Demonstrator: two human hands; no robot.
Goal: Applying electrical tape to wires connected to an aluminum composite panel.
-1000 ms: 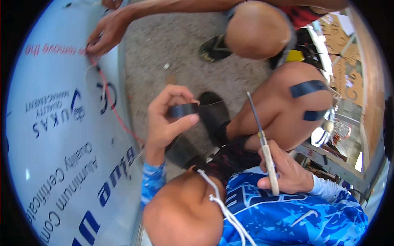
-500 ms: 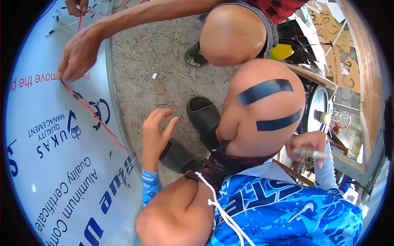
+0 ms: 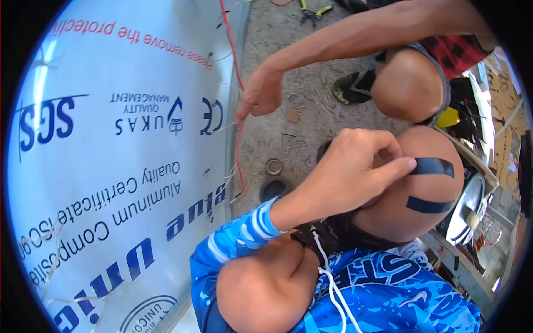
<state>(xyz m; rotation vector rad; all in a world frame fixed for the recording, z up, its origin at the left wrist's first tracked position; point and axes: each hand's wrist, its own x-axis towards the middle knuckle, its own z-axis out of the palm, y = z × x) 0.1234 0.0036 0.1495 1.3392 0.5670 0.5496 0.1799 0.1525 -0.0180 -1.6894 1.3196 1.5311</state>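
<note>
My left hand (image 3: pixel 361 169) reaches across to my raised knee (image 3: pixel 413 222). Its thumb and forefinger are pinched together at the near end of the upper black tape strip (image 3: pixel 437 167), which lies on the skin. Below that, a second black tape strip (image 3: pixel 430 205) is stuck to the same knee, apart from the fingers. My right hand is out of view. At the edge of the panel, another person's hand (image 3: pixel 261 97) touches a thin red wire (image 3: pixel 237 155) running along it.
A large printed blue-white panel (image 3: pixel 111 155) fills the left side. On the concrete floor are a tape roll (image 3: pixel 273 166), a cardboard scrap (image 3: pixel 292 115) and yellow-handled pliers (image 3: pixel 315 12). The other person's knee (image 3: pixel 408 86) is close by. At right stands a round metal-rimmed object (image 3: pixel 467 208).
My left hand has moved from beside the panel to the tape on my knee. My right hand, earlier holding a pale slim object, has left view. The other person's hand is lower along the wire.
</note>
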